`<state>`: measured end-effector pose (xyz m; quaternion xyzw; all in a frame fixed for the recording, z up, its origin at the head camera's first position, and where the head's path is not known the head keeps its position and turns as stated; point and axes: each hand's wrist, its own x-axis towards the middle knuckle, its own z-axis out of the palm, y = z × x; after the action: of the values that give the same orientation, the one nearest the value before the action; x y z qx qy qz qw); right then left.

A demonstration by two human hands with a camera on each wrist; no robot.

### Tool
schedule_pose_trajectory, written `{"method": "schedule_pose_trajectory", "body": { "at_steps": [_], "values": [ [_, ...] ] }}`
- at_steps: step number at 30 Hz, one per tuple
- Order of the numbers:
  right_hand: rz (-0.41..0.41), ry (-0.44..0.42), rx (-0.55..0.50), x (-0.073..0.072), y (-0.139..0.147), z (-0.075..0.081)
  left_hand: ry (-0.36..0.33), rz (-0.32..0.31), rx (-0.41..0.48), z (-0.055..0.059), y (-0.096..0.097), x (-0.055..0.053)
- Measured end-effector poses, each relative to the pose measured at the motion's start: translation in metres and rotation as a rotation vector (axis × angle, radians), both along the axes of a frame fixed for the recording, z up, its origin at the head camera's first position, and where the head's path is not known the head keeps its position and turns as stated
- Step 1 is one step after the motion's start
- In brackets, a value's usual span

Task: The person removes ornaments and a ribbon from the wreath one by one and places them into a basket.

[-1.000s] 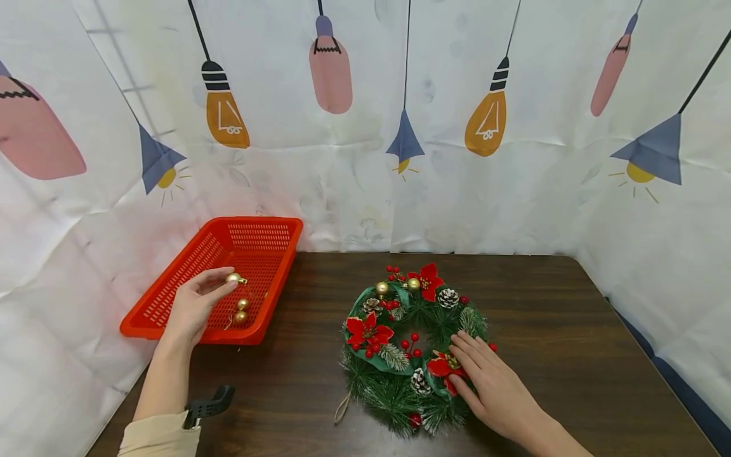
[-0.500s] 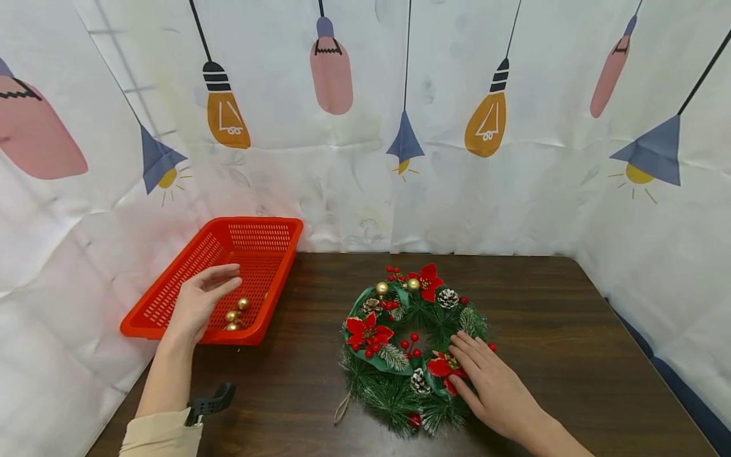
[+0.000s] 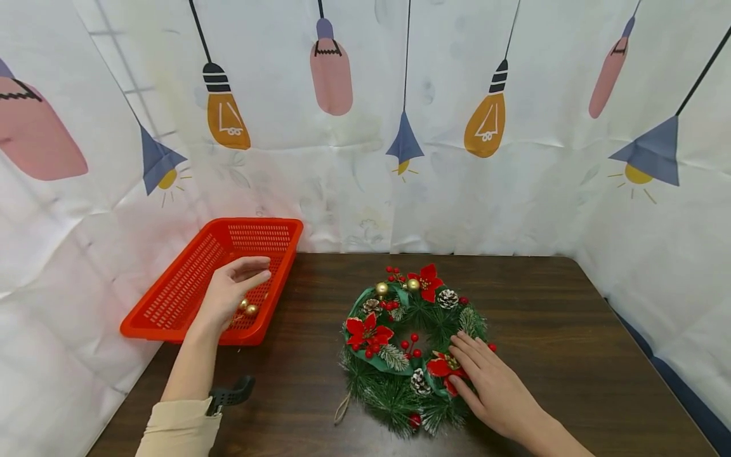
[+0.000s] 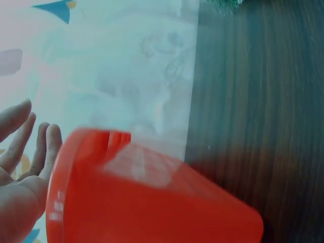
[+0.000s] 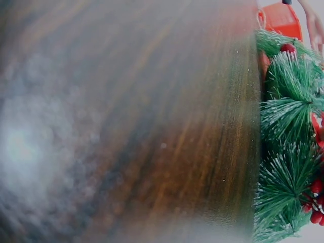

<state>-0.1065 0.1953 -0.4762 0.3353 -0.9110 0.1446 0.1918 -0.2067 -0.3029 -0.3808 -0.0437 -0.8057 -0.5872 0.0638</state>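
Over the right part of the red plastic basket [image 3: 276,289], my left hand [image 3: 228,293] hovers with loosely bent fingers and nothing between them. Gold baubles [image 3: 251,310] lie in the basket below it, partly hidden by the hand. In the left wrist view the fingers [image 4: 50,147] are relaxed beyond the basket's wall [image 4: 152,212]. My right hand [image 3: 497,387] rests with extended fingers on the right side of a Christmas wreath [image 3: 394,397], touching a red poinsettia [image 3: 442,366]. Two gold baubles [image 3: 414,284] sit at the wreath's back. Its green needles [image 5: 288,172] show in the right wrist view.
The dark wooden table [image 3: 571,330] carries the basket at left and the wreath at centre. A white curtain [image 3: 354,190] printed with lamps hangs along the back and sides. A twine loop [image 3: 341,409] sticks out at the wreath's lower left.
My left hand let go of a gold bauble, which dropped among the others in the basket. That hand then moved right, across the basket. The right hand and wreath stayed still.
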Motion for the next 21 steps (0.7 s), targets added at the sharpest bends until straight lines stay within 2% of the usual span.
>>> {"method": "schedule_pose_trajectory", "body": {
  "at_steps": [7, 12, 17, 21],
  "values": [
    [-0.001, 0.003, -0.002, 0.0, 0.0, -0.001, -0.004, -0.052, -0.042, 0.0, 0.019, -0.013],
    [-0.002, 0.004, -0.001, 0.0, 0.0, 0.0, -0.016, -0.081, -0.032, -0.002, 0.034, -0.02],
    [0.0, 0.005, 0.0, 0.0, 0.0, 0.0, -0.021, -0.123, -0.036, -0.003, 0.049, -0.025],
    [0.004, 0.002, -0.002, 0.0, 0.0, 0.0, -0.004, -0.155, -0.072, -0.002, 0.061, -0.028]
  ]
}}
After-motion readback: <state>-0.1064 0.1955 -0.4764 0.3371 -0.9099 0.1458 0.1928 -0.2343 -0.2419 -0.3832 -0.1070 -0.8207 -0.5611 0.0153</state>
